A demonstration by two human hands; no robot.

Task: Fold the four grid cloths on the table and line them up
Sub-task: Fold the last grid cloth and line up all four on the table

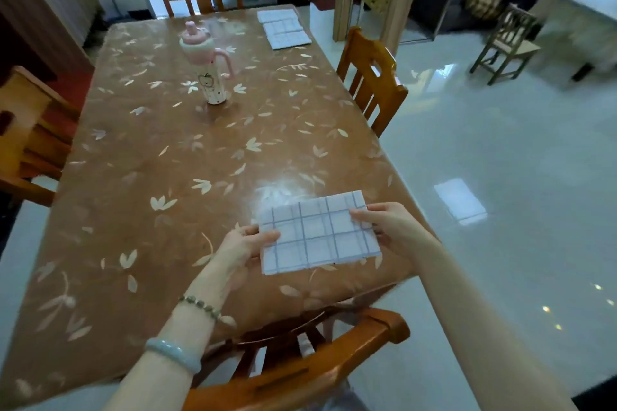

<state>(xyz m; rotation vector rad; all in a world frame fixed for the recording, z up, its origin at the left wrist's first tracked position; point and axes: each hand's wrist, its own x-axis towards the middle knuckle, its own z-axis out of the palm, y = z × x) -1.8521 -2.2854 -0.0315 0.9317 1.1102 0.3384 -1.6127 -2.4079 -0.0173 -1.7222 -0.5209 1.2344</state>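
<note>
One folded cloth [317, 237] gripped by your left hand [245, 243] and right hand [387, 227] | other folded cloths [283, 28] at bench [167, 160] far end | lining-up likely remains

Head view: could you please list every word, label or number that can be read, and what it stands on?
No readable text.
The pink bottle bears only an apple drawing; marks near its base are too blurred.
The folded grid cloth shows lines only.
</note>
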